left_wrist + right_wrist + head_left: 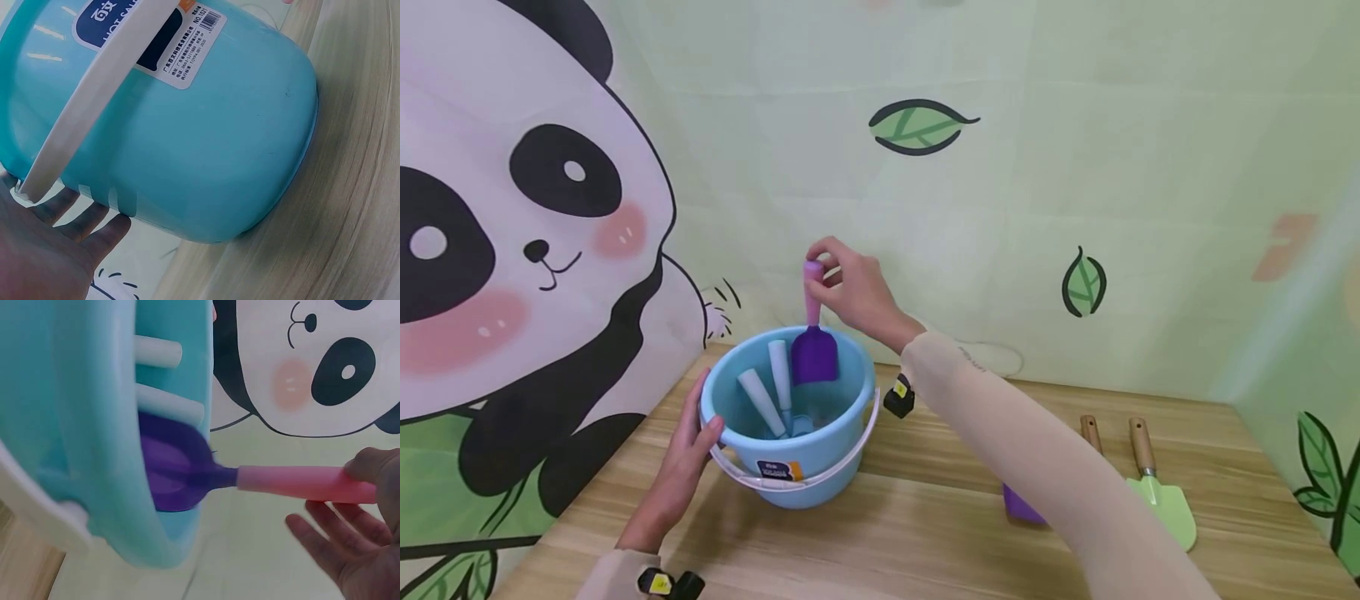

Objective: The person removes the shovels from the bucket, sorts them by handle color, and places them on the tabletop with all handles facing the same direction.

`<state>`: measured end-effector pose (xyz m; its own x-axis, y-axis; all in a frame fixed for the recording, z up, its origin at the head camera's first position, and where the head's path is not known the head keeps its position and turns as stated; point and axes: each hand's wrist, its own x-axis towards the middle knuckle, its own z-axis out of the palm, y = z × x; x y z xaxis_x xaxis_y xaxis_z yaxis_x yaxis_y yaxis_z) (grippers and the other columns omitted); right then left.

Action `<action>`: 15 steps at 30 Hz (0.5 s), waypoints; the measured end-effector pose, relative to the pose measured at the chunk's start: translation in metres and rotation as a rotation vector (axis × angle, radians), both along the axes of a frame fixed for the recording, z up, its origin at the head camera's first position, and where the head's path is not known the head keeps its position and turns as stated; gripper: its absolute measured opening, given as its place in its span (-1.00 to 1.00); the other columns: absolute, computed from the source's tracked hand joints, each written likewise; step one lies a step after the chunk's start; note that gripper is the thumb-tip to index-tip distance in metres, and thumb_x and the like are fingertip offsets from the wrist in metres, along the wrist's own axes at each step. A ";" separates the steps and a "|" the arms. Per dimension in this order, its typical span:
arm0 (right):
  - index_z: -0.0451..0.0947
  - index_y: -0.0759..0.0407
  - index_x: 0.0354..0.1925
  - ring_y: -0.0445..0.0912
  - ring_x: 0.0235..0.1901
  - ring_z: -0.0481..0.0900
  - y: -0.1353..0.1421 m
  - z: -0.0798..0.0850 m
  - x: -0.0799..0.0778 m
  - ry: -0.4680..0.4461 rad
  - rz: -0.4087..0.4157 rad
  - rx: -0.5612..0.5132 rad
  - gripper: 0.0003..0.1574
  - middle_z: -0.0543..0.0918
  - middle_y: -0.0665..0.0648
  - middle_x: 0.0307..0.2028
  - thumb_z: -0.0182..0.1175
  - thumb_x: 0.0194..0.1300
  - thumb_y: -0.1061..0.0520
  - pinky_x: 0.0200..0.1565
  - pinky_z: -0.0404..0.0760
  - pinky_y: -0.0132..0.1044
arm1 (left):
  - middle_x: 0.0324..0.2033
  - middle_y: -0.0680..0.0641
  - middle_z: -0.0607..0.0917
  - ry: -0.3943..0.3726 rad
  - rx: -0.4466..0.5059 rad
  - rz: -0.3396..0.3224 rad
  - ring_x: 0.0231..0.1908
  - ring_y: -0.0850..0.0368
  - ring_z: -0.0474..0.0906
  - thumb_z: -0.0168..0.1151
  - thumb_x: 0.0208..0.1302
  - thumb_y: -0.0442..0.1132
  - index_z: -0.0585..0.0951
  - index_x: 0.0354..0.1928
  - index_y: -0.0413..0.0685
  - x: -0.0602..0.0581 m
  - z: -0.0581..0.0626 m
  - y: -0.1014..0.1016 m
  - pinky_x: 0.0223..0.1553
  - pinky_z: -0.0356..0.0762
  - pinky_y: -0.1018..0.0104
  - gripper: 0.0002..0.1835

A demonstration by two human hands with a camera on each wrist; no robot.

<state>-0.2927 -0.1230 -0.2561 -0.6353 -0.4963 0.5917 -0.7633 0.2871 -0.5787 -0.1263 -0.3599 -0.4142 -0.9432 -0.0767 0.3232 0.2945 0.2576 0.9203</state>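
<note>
A light blue bucket [820, 458] with a white handle [850, 454] stands on the left part of the wooden table. My left hand [681, 462] holds it at the left side near the rim; in the left wrist view several fingertips [112, 234] lie against its outer wall. My right hand [861, 292] pinches the top of the pink grip of a toy shovel [813, 354]. This shovel is upright, its purple blade down inside the bucket's mouth. Two pale blue handles [760, 404] lean inside the bucket; what they end in is mostly hidden.
A light green toy shovel [1172, 512] with a wooden handle lies on the table at right. Beside it, a purple piece [1022, 506] and another wooden handle [1091, 433] show partly behind my right sleeve. A cloth [1000, 192] printed with leaves and a panda hangs behind the table [925, 542].
</note>
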 end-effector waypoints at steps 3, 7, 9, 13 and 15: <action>0.50 0.08 0.13 -0.09 -0.16 0.72 0.002 0.001 -0.004 0.051 0.004 -0.044 -0.64 0.74 0.12 -0.03 0.30 0.42 0.15 -0.11 0.69 -0.37 | 0.60 -0.11 -0.01 -0.006 -0.011 0.007 0.48 -0.32 0.06 -0.18 0.62 -0.06 -0.15 0.65 0.39 -0.001 0.000 0.000 0.30 0.17 -0.45 -0.31; 0.53 0.09 0.14 -0.08 -0.18 0.74 0.004 0.005 -0.006 0.100 0.005 -0.113 -0.64 0.75 0.14 -0.04 0.31 0.41 0.15 -0.12 0.71 -0.35 | 0.60 -0.12 -0.01 -0.015 -0.018 0.014 0.48 -0.35 0.05 -0.18 0.61 -0.03 -0.16 0.65 0.41 -0.001 -0.001 0.000 0.28 0.19 -0.45 -0.30; 0.54 0.11 0.14 -0.07 -0.18 0.75 0.007 0.007 -0.006 0.110 0.006 -0.146 -0.63 0.75 0.15 -0.06 0.31 0.41 0.15 -0.13 0.71 -0.34 | 0.60 -0.12 -0.01 -0.018 -0.019 0.012 0.48 -0.35 0.05 -0.18 0.61 -0.03 -0.16 0.65 0.42 -0.001 -0.001 0.000 0.28 0.18 -0.46 -0.30; 0.54 0.13 0.15 -0.07 -0.19 0.75 0.012 0.012 -0.006 0.122 0.010 -0.195 -0.61 0.75 0.15 -0.08 0.32 0.40 0.17 -0.14 0.72 -0.33 | 0.60 -0.12 -0.01 -0.021 -0.016 0.007 0.48 -0.33 0.06 -0.19 0.62 -0.04 -0.17 0.65 0.43 0.000 -0.001 -0.001 0.30 0.17 -0.46 -0.31; 0.54 0.13 0.16 -0.07 -0.18 0.74 0.014 0.015 -0.006 0.127 0.010 -0.208 -0.61 0.75 0.14 -0.07 0.32 0.40 0.16 -0.14 0.72 -0.33 | 0.60 -0.12 -0.01 -0.020 -0.016 0.008 0.48 -0.33 0.06 -0.20 0.62 -0.04 -0.17 0.64 0.43 0.000 -0.001 -0.001 0.30 0.17 -0.46 -0.31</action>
<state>-0.2986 -0.1093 -0.2415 -0.5451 -0.3617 0.7563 -0.8358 0.1638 -0.5241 -0.1266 -0.3608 -0.4151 -0.9490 -0.0794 0.3052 0.2735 0.2745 0.9219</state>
